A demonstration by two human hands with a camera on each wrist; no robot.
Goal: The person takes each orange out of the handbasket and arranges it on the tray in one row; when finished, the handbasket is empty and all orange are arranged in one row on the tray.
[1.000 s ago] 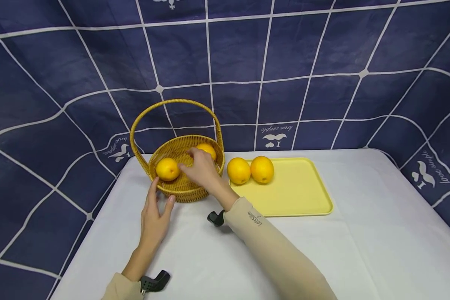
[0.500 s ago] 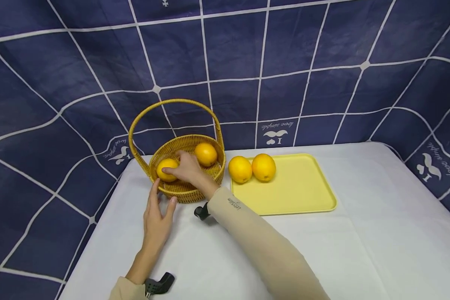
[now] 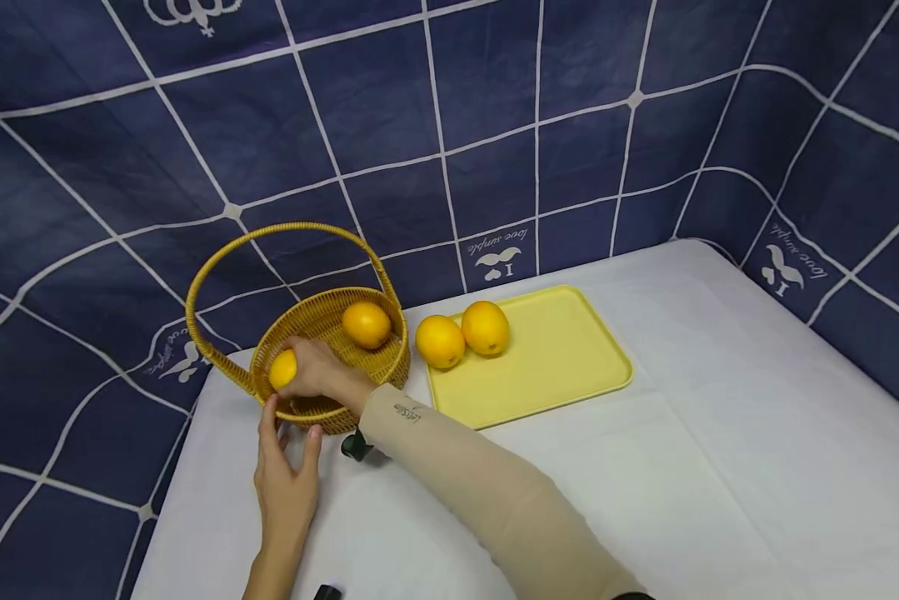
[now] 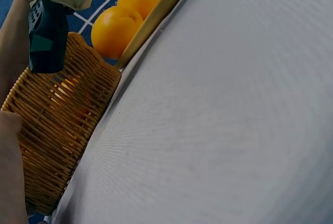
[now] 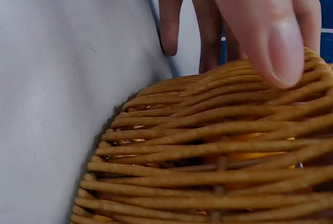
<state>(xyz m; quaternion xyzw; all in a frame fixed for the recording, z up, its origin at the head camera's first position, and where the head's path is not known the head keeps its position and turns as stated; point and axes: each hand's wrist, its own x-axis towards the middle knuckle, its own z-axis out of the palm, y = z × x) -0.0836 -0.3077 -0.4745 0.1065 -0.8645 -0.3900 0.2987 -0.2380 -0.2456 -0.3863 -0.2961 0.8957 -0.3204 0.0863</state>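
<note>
A brown woven basket (image 3: pixel 331 423) with a tall arched handle stands at the left of the table in the head view. Inside it, my right hand (image 3: pixel 316 371) curls over an orange (image 3: pixel 282 368) at the left, partly covering it. A second orange (image 3: pixel 367 325) lies at the basket's right side, away from my fingers. My left hand (image 3: pixel 286 492) has its fingers extended at the basket's front left, index fingertip at the rim. The left wrist view shows its thumb (image 4: pixel 9 125) against the woven wall; the right wrist view shows the thumb (image 5: pixel 270 42) touching the weave.
Right of the basket lies a yellow tray (image 3: pixel 554 354), with two oranges, the nearer one (image 3: pixel 440 342) and its neighbour (image 3: pixel 486 327), touching at its left end. White cloth (image 3: pixel 689 467) covers the table. A dark blue checked curtain (image 3: pixel 389 108) hangs behind.
My right hand has moved left from the right-hand orange in the basket onto the left one. My left hand stays by the rim. The head view has swung to the right.
</note>
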